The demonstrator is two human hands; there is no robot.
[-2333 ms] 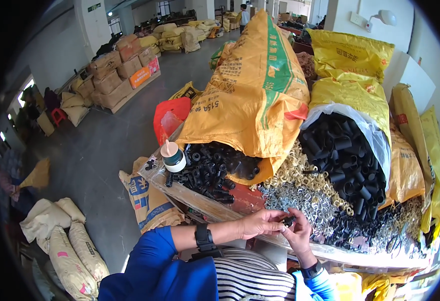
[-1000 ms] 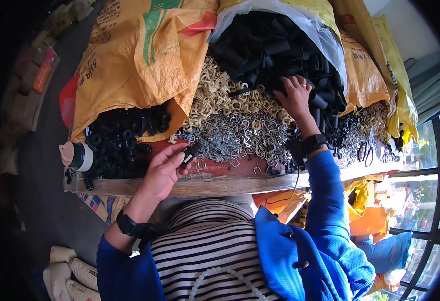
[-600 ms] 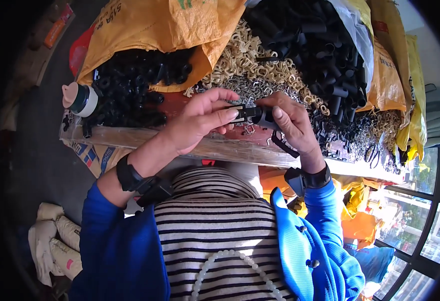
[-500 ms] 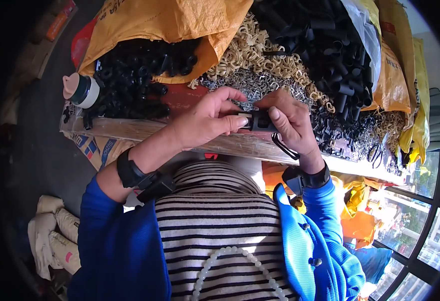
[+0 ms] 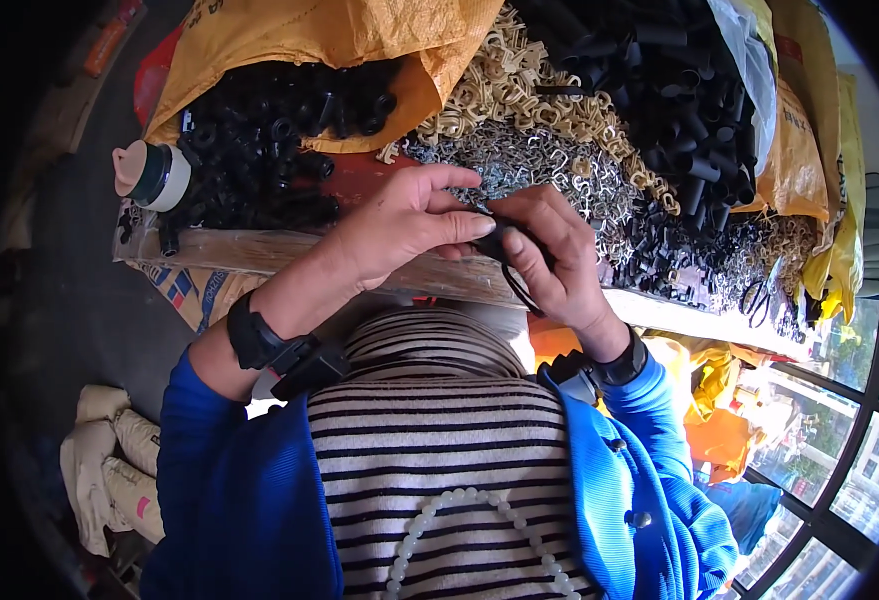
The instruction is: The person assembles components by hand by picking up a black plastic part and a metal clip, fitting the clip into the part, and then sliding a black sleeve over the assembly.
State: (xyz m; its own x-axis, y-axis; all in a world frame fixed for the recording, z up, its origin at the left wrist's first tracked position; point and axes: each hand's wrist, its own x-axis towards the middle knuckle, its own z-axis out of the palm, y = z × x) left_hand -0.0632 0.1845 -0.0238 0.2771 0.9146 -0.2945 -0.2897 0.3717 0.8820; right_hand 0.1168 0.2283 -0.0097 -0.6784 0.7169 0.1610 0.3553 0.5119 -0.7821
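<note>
Between my two hands, above the table's near edge, is a small black plastic part [image 5: 494,238], largely covered by the fingers. My left hand [image 5: 399,225] pinches its left end with the thumb on top and the index finger stretched out above. My right hand [image 5: 559,260] is closed around the other end, thumb and fingers pressed together. A thin black cord loop [image 5: 521,290] hangs below the right thumb. Just beyond the fingers lies a heap of small silver metal pieces [image 5: 559,165].
Tan plastic rings or clips [image 5: 499,85] lie behind the metal pieces. Black tubes [image 5: 694,130] are heaped at the right, black fittings [image 5: 259,140] at the left beneath an orange woven sack [image 5: 329,35]. A pink-lidded cup [image 5: 159,177] stands on the left table edge [image 5: 259,245].
My right hand has moved slightly left and closer to the left hand, turning its end of the black part. Less of the part shows now, and the cord loop swung left.
</note>
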